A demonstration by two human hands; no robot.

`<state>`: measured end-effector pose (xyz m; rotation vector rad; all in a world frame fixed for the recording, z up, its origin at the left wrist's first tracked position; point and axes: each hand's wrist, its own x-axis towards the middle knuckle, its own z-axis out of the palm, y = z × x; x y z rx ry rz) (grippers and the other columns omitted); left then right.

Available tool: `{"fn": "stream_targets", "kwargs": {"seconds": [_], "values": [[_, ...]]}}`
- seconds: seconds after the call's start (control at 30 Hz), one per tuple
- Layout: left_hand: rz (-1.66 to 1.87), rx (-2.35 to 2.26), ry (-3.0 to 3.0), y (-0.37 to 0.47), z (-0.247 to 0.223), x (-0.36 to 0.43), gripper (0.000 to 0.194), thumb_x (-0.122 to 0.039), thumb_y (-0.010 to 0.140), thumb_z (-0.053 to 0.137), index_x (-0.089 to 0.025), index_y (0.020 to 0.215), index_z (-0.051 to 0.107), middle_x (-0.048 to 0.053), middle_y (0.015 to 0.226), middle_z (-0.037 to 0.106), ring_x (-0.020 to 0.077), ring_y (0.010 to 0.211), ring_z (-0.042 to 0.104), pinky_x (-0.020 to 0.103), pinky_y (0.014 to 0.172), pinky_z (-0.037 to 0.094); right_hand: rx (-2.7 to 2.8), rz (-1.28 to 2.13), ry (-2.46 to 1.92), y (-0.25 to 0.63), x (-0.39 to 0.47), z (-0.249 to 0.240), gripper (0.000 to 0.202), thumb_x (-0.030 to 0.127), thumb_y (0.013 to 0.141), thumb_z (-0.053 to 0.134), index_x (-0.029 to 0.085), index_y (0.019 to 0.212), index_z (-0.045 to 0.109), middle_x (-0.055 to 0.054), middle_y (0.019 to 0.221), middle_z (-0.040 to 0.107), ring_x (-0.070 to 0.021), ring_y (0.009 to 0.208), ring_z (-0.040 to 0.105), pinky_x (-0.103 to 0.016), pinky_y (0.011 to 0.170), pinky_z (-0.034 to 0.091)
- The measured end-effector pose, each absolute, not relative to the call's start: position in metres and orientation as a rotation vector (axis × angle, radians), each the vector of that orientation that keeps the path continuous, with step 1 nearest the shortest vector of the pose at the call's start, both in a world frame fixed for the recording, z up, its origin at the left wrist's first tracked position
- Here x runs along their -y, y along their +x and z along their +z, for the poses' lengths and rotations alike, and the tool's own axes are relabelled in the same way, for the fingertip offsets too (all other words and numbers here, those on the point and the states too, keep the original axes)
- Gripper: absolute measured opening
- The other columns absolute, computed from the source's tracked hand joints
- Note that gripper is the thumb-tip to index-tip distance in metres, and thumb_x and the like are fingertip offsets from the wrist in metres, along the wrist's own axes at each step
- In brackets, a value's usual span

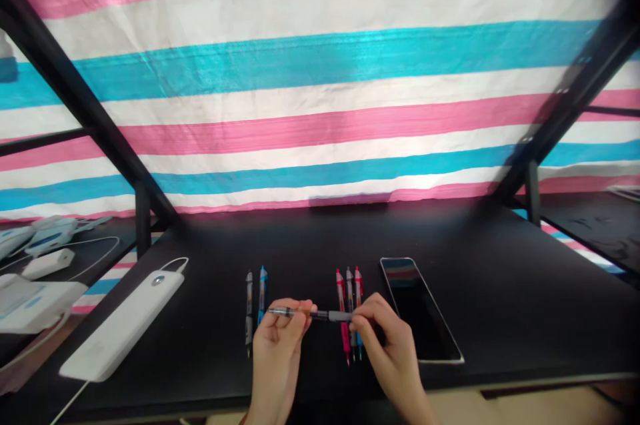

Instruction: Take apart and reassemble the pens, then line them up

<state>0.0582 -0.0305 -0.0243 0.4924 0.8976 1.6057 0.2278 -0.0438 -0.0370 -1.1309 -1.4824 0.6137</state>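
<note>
While the left hand [279,345] and the right hand [393,333] both pinch it, a slim plastic pen with a clear, black and grey barrel [323,315] lies roughly level above the black counter [300,231], left of the flat black smartphone with a pale rim [420,311]. The left grip closes around the clear section; the right grip narrows on the grey end, thumb against finger. The pen looks light, stiff and smooth, so a gentle hold near mid-barrel should steady it. Just left of the phone, three slim red and dark pens [345,338] crowd the space by the right hand. Farther left of the phone lie a grey-and-black pen [249,311] and a blue pen [263,291], the latter partly hidden by the left hand; farthest left is a long white plastic block with a round button [120,328].
</note>
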Motion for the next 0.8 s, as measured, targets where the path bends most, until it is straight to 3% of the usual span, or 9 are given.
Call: {"fn": "stream_targets", "kwargs": {"seconds": [0.3,0.8], "values": [[1.503,-0.88,0.53,0.0539,-0.0282,0.0328,0.034,-0.024,0.06,0.099,-0.02,0.086,0.077,0.004,0.086,0.082,0.0208,0.089,0.079,0.027,0.087,0.061,1.426,0.566,-1.108,0.2261,0.0419,-0.0381,0.023,0.026,0.1,0.058,0.021,0.079,0.066,0.002,0.069,0.053,-0.0134,0.058,0.052,-0.024,0.053,0.039],[1.496,-0.871,0.544,0.0605,-0.0231,0.0287,0.034,-0.024,0.058,0.099,-0.021,0.082,0.076,0.002,0.083,0.082,0.0174,0.084,0.079,0.025,0.083,0.061,1.382,0.598,-1.157,0.2312,0.0427,-0.0321,0.015,0.023,0.095,0.064,0.021,0.082,0.07,0.001,0.071,0.059,-0.0131,0.059,0.054,-0.024,0.054,0.041]]}}
